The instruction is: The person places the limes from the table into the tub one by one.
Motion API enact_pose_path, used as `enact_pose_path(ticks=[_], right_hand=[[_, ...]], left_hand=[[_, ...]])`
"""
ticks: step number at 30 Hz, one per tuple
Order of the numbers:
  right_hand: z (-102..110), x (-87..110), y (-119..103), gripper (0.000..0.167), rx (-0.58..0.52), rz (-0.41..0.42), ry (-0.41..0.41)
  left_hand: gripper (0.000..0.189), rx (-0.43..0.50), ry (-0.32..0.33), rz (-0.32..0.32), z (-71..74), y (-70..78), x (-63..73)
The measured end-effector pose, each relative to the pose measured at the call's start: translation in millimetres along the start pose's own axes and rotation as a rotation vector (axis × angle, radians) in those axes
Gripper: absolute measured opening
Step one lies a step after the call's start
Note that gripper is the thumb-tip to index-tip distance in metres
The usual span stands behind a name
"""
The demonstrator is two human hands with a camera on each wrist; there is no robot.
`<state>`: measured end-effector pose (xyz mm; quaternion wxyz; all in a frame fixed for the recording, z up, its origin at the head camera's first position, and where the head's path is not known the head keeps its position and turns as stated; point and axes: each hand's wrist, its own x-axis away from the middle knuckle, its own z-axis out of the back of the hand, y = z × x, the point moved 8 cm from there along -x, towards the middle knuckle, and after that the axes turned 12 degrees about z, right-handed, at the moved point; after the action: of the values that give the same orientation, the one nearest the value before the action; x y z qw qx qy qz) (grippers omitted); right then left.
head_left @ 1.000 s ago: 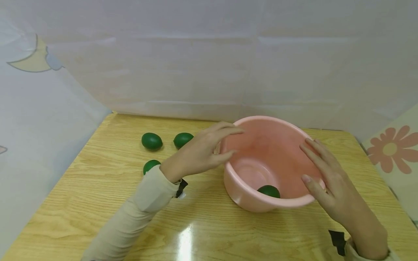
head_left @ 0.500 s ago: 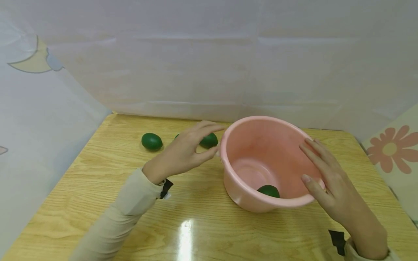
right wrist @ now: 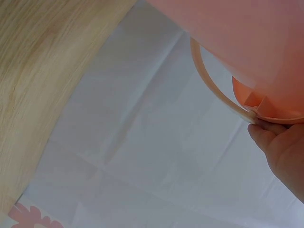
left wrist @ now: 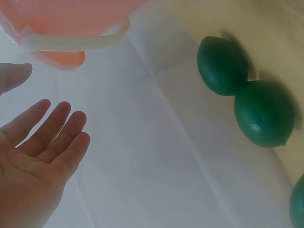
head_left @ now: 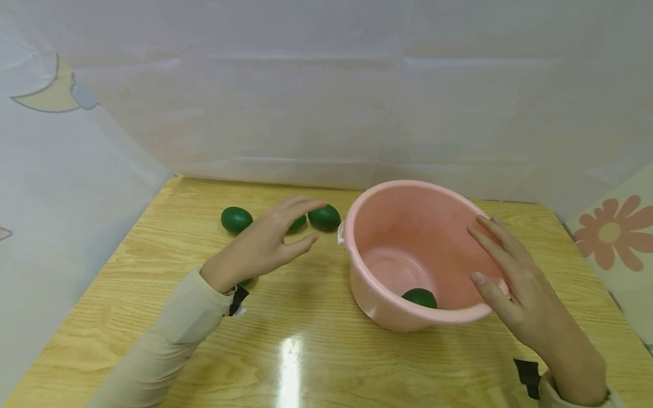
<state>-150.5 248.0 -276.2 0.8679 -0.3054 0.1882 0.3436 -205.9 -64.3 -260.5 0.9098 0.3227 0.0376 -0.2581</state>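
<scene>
My left hand (head_left: 265,243) hovers over the table with fingers extended and thumb apart, holding nothing. Just beyond it lie smooth green limes: one lime (head_left: 325,217) near the bucket, a second lime (head_left: 297,224) partly behind the fingers, a third lime (head_left: 237,219) further left. Another green lime (head_left: 247,281) is mostly hidden under the left wrist. The left wrist view shows two limes (left wrist: 264,114) touching. A pink bucket (head_left: 388,310) stands at centre right, a lime (head_left: 419,298) inside it. My right hand (head_left: 520,289) rests on its right rim, fingers fairly straight.
The bucket's pale handle (left wrist: 76,42) hangs at its left side. The wooden table (head_left: 326,362) ends at a pale sheet (head_left: 306,113) behind, with sheeted walls at both sides. A red flower print (head_left: 609,232) marks the right wall.
My left hand has drawn back leftward from over the bucket's rim, uncovering the lime near the bucket. That lime has come to lie beside the rim. The right hand and bucket stay put.
</scene>
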Motion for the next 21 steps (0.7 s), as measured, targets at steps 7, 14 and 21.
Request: enact_pose_path(ticks=[7, 14, 21], right_hand=[[0, -0.2, 0, 0.064, -0.017, -0.008, -0.002], [0, -0.9, -1, 0.064, -0.021, -0.005, -0.005], [0, -1.1, 0, 0.066, -0.027, -0.01, -0.001]], left_hand=[[0.051, -0.027, 0.001, 0.01, -0.2, -13.2, 7.0], [0.051, -0.042, 0.0, 0.041, 0.3, -27.8, 13.4], [0.052, -0.05, -0.045, 0.13, -7.6, -47.8, 21.2]])
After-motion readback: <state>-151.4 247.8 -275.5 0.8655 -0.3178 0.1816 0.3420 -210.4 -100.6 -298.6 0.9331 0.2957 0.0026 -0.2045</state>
